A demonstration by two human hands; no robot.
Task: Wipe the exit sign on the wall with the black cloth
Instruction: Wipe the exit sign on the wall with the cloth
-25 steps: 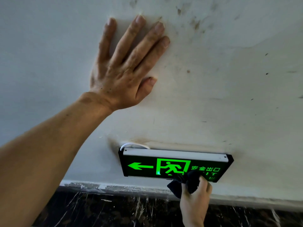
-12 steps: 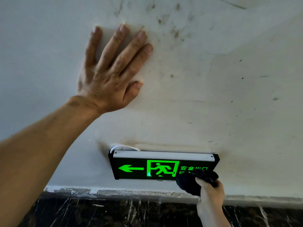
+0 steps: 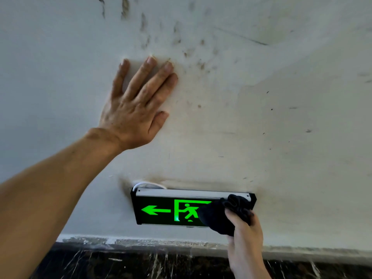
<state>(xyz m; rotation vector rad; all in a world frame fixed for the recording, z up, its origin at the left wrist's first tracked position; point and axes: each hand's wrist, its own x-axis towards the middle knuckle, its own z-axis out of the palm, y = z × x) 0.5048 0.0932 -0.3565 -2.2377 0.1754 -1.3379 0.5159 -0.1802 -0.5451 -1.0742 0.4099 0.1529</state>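
Head view showed the exit sign (image 3: 173,208) fixed low on the wall (image 3: 261,137), just above a dark marbled skirting (image 3: 141,262); its green arrow and running figure were lit, and a white cable (image 3: 149,184) curved out behind its top left corner. The right hand (image 3: 244,232) reached up from below with the black cloth (image 3: 223,214) bunched in its grip, fingers (image 3: 231,215) pressed together around the fabric; the cloth lay against the right part of the sign face and covered the text there, so this was probably the wiping stroke on that side. The left hand (image 3: 136,105) rested flat on the wall above and to the left of the sign, well apart from it, fingers spread and holding nothing; I judged it was placed there to support the body during the reach. The wall carried many dark smudges near that hand. The left part of the sign was uncovered; whether it was already clean, I could not tell.
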